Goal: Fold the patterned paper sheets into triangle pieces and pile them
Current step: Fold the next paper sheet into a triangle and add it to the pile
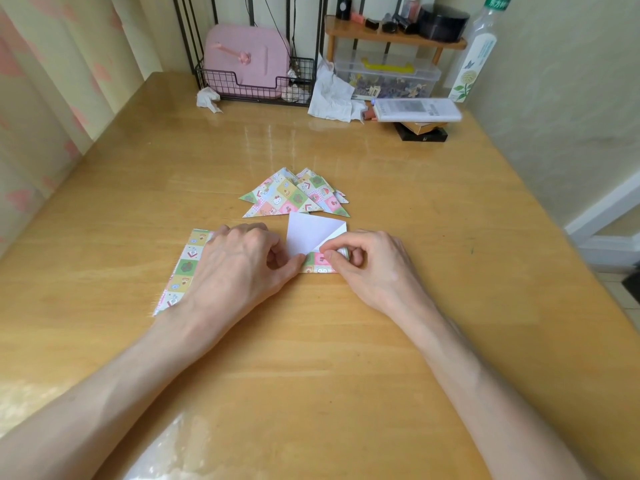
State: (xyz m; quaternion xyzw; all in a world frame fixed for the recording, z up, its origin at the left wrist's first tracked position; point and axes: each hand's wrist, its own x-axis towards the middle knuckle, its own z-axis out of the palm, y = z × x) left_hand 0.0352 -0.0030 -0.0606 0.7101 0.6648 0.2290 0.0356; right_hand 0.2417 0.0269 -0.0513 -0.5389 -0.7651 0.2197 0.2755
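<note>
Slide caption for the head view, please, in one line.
Left hand and right hand fold a patterned sheet before a pile of triangles on the table.

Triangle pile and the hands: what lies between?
Head view: the white flap of the sheet being folded, between triangle pile, left hand and right hand.

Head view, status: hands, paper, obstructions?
Right hand pinches half-folded sheet, left hand touches its fold. Triangle pile just beyond, unfolded sheets under left hand. Nothing blocks the pile.
</note>
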